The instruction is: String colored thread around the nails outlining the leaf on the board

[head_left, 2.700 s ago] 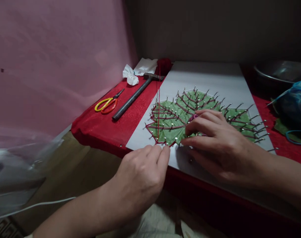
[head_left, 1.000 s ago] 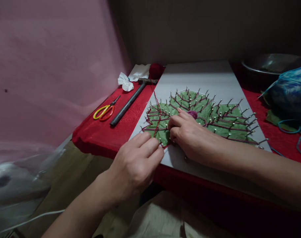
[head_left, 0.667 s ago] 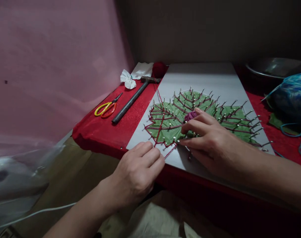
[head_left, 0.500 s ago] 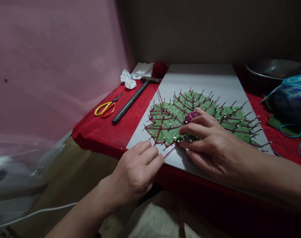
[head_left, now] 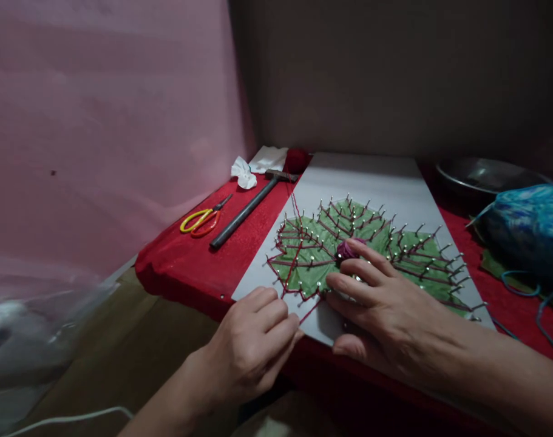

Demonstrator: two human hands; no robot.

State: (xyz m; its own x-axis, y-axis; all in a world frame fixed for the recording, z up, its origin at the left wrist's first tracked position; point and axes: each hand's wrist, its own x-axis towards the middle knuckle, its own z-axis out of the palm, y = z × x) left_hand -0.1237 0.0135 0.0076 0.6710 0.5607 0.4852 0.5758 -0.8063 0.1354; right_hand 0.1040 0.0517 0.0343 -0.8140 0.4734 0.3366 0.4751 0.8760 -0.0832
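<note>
My left hand [head_left: 258, 340] is closed at the near edge of a white board [head_left: 367, 173], pinching red yarn [head_left: 310, 311]. The strand runs taut from its fingers towards the nails under my right hand. On the board lies a green leaf shape [head_left: 303, 279], ringed and crossed by several upright nails, with dark red yarn along its veins and red yarn round its left lobe. My right hand [head_left: 390, 306] rests over the leaf's near middle, fingers apart, thumb near the board's front edge. Its fingertips touch or almost touch a purple yarn bundle [head_left: 346, 248]. Some nails are hidden beneath it.
Left of the board, on red cloth [head_left: 176, 267], lie scissors [head_left: 202, 221], a hammer [head_left: 244, 213], crumpled tissue [head_left: 243, 173] and a red yarn ball [head_left: 297, 160]. A metal bowl [head_left: 476, 173] and blue yarn ball [head_left: 526, 224] sit at right. A pink wall [head_left: 112, 121] borders the left.
The view has tilted up, so everything appears lower. My right thumb has moved away from the other fingers, towards the board's front edge. My left hand keeps its pinch on the yarn.
</note>
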